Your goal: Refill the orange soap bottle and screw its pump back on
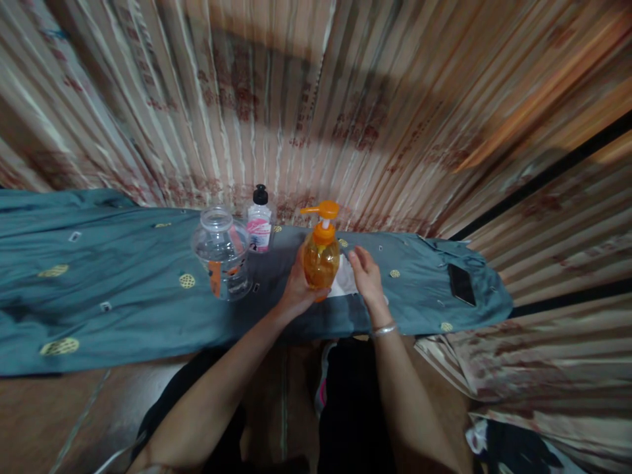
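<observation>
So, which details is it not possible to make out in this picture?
All in the head view:
- Left hand: partly hidden by the orange pump bottle.
- White piece: partly covered by that bottle and the right hand; paper or fabric, I cannot tell.
- Black-capped bottle: label print too small and blurred.
- Teal cloth: cut off by the left edge.
</observation>
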A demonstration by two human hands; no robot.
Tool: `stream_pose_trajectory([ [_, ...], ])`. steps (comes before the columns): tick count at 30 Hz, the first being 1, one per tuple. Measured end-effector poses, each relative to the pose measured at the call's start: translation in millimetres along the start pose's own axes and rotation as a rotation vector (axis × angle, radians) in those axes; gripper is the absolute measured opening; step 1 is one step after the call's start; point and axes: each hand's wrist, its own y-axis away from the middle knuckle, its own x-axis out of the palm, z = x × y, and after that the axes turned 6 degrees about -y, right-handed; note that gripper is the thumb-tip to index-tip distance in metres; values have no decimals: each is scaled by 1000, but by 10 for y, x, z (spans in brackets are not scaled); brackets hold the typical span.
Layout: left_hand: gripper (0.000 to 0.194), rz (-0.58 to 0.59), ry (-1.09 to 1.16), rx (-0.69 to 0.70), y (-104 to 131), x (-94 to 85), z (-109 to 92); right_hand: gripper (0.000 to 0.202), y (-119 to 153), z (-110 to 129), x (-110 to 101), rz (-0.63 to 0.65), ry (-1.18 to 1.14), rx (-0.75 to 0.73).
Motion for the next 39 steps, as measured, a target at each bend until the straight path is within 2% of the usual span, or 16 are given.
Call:
stream_pose_trajectory([
  [2, 115, -13, 32, -4, 0, -15, -16, 56, -62, -84, 66, 16, 86, 39],
  [7, 110, -42, 76, -15, 41, -69, 1, 61, -90, -158, 221, 73, 275, 129],
  [14, 109, -38, 53, -52, 58, -178, -47, 52, -148, -203, 196, 155, 363, 176],
  [16, 110, -38, 34, -54, 46, -191, -78, 40, -178, -231, 162, 167, 356, 210],
  [18, 111, -34, 11, -50, 34, -199, -115, 20, -203, -257, 126, 176, 321, 237],
  [20, 111, -27, -8, -38, 23, -202, -156, 5, -215, -271, 91, 185, 247, 253],
  [24, 110, -15, -24, -1, -2, -193, -216, 23, -176, -228, 29, 206, -29, 264],
  [29, 113, -18, -15, 19, -8, -162, -198, 53, -51, -55, -20, 205, -451, 225],
  [33, 107, -4, 2, 16, 37, -139, -158, 53, -26, 121, -101, 149, -665, 166],
  [36, 104, -12, 3, 20, 64, -127, -145, 54, 2, 324, -185, 99, -779, 93],
  [39, 104, -19, -5, 33, 57, -118, -135, 52, 132, 584, -192, 104, -861, -107],
])
